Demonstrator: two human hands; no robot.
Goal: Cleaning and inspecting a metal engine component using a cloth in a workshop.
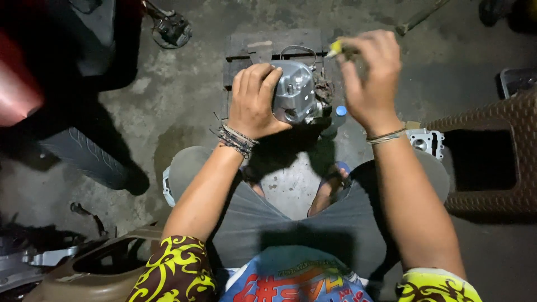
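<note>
Knees in grey shorts (263,218) nearest. L hand (253,100) clamps the silver engine part (295,89) from its left, fingers curled over it. R hand (370,75) closed round a yellow-tipped tool (335,49), blurred, just right of it. Part sits on a dark wooden block (240,47) beyond.

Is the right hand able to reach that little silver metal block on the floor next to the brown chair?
Probably yes. The silver metal block lies on the bare floor just below the right hand, with nothing over it. But that hand is already gripping a yellow-tipped tool, so it would need to let go first.
</note>
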